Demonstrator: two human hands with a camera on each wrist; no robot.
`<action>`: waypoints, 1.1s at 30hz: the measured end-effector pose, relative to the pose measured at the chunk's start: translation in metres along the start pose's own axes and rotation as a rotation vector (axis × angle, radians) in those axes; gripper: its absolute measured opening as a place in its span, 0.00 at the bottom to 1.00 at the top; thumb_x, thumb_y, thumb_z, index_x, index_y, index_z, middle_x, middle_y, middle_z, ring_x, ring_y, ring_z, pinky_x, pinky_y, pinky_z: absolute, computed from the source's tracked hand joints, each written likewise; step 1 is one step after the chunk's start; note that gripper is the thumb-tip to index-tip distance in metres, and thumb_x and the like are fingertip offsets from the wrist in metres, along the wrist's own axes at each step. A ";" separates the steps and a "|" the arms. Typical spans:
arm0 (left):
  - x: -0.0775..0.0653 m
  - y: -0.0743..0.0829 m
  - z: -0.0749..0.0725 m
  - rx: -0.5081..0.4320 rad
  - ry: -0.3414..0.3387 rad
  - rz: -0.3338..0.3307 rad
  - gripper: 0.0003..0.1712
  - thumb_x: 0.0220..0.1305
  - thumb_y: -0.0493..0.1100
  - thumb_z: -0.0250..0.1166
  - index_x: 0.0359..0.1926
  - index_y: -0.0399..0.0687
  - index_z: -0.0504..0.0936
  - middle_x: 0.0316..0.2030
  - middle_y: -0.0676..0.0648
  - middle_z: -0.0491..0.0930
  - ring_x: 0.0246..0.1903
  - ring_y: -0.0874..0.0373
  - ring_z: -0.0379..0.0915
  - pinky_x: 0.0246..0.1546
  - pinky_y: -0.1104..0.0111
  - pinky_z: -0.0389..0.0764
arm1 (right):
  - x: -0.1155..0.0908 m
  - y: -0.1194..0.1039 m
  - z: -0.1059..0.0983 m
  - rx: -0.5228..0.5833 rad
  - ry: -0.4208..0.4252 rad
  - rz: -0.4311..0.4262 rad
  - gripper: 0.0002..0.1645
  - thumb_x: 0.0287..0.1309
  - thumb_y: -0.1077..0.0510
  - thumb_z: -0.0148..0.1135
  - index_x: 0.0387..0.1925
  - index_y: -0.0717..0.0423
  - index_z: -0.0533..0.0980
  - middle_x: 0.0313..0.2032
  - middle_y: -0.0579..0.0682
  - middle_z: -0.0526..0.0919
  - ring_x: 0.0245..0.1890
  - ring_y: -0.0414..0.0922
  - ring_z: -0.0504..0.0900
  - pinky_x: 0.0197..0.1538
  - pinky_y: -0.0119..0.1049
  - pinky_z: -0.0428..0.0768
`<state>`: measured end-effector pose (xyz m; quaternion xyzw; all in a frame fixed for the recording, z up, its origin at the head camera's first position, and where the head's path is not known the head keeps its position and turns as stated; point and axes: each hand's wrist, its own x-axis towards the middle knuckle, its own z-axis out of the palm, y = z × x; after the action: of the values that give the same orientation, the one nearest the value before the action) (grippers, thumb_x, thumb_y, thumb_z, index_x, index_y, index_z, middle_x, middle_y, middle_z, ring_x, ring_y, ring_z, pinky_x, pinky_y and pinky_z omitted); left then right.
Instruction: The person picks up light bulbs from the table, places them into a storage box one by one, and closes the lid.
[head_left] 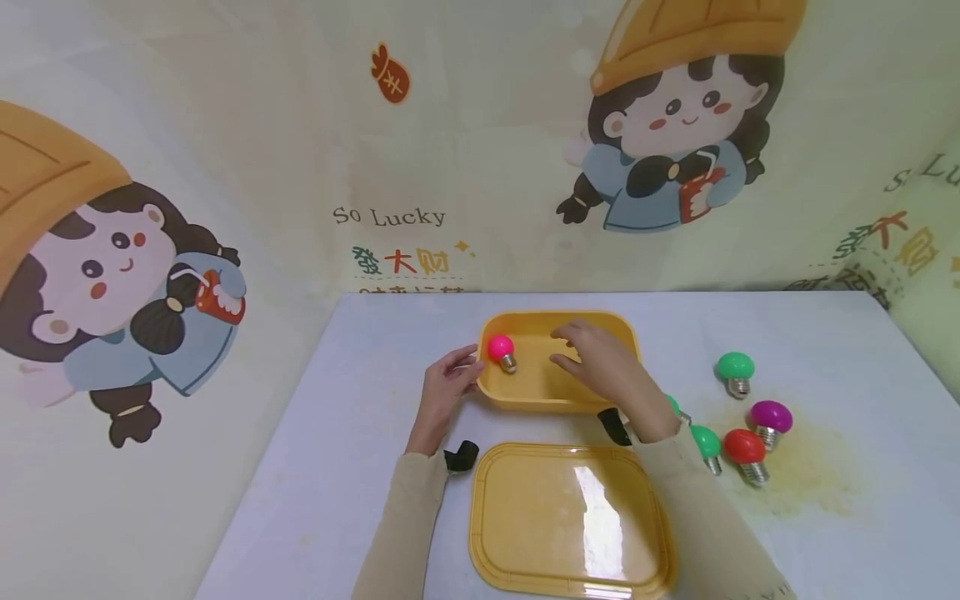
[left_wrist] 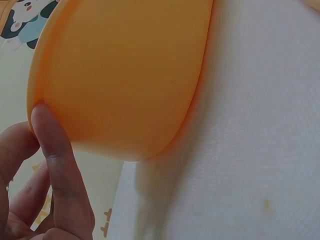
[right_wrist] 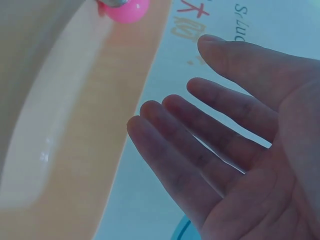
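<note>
A yellow plastic box [head_left: 558,404] stands toward the back of the white table, with a pink light bulb [head_left: 502,351] lying at its left end. At that end my left hand [head_left: 444,392] pinches the box's rim; the left wrist view shows fingers [left_wrist: 55,145] against the box wall. My right hand [head_left: 600,354] is over the right half of the box, its fingers [right_wrist: 165,165] loosely extended and holding nothing. The pink bulb [right_wrist: 127,11] also shows at the top of the right wrist view.
A yellow lid [head_left: 555,517] lies in front of the box. Right of it are a red bulb [head_left: 745,447], a purple bulb [head_left: 771,417] and several green bulbs [head_left: 736,367], one partly behind my right forearm. A patterned cloth backdrop [head_left: 480,150] hangs behind the table.
</note>
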<state>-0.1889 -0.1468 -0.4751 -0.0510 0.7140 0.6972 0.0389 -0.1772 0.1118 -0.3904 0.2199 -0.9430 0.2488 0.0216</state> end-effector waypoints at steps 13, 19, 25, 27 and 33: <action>0.001 -0.001 -0.001 -0.004 0.003 0.011 0.21 0.63 0.39 0.69 0.58 0.46 0.82 0.45 0.44 0.78 0.38 0.55 0.77 0.32 0.73 0.83 | -0.028 0.006 -0.005 -0.037 0.055 -0.018 0.25 0.60 0.53 0.69 0.52 0.66 0.78 0.48 0.59 0.82 0.45 0.55 0.83 0.48 0.49 0.83; 0.001 -0.002 -0.001 0.000 0.001 0.009 0.20 0.63 0.39 0.69 0.57 0.47 0.82 0.46 0.44 0.78 0.38 0.53 0.78 0.32 0.73 0.83 | -0.041 0.009 -0.009 -0.057 0.061 -0.026 0.25 0.59 0.53 0.70 0.52 0.66 0.79 0.47 0.60 0.82 0.44 0.56 0.83 0.50 0.52 0.82; 0.000 -0.003 -0.001 -0.021 0.001 0.002 0.21 0.63 0.37 0.69 0.57 0.46 0.82 0.45 0.44 0.78 0.37 0.56 0.78 0.32 0.73 0.83 | -0.051 0.016 -0.011 -0.075 0.068 0.000 0.26 0.58 0.53 0.71 0.52 0.66 0.78 0.48 0.61 0.82 0.46 0.58 0.82 0.52 0.54 0.81; 0.000 -0.003 -0.001 -0.025 0.001 0.000 0.21 0.63 0.37 0.69 0.57 0.45 0.82 0.45 0.45 0.78 0.37 0.56 0.77 0.32 0.73 0.83 | -0.054 0.018 -0.012 -0.080 0.065 0.014 0.26 0.58 0.52 0.71 0.52 0.66 0.78 0.49 0.62 0.82 0.47 0.59 0.82 0.53 0.55 0.80; 0.001 -0.001 0.002 -0.013 0.006 0.010 0.21 0.63 0.38 0.69 0.58 0.44 0.81 0.45 0.44 0.78 0.37 0.57 0.78 0.32 0.74 0.82 | -0.063 0.024 -0.018 -0.088 0.045 0.047 0.27 0.59 0.52 0.70 0.54 0.66 0.77 0.51 0.64 0.81 0.51 0.62 0.80 0.55 0.57 0.78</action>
<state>-0.1896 -0.1453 -0.4764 -0.0497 0.7098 0.7019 0.0331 -0.1317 0.1646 -0.3947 0.1906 -0.9573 0.2122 0.0465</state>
